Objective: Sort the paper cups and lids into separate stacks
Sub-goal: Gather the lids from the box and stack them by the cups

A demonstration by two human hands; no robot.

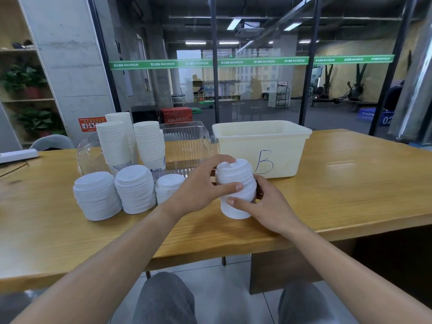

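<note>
A short stack of white lids (235,177) sits on top of a white paper cup (236,210) standing on the wooden table (339,183). My left hand (201,185) grips the lid stack from the left. My right hand (268,206) holds the cup from the right, thumb across its front. Three stacks of white lids (134,189) stand to the left on the table. Behind them rise three tall stacks of paper cups (114,143).
A cream plastic bin marked "B" (261,148) stands just behind my hands. A clear plastic container (187,146) sits to its left, behind the lid stacks. A white power strip (17,155) lies at the far left. The table's front edge runs close to my knees.
</note>
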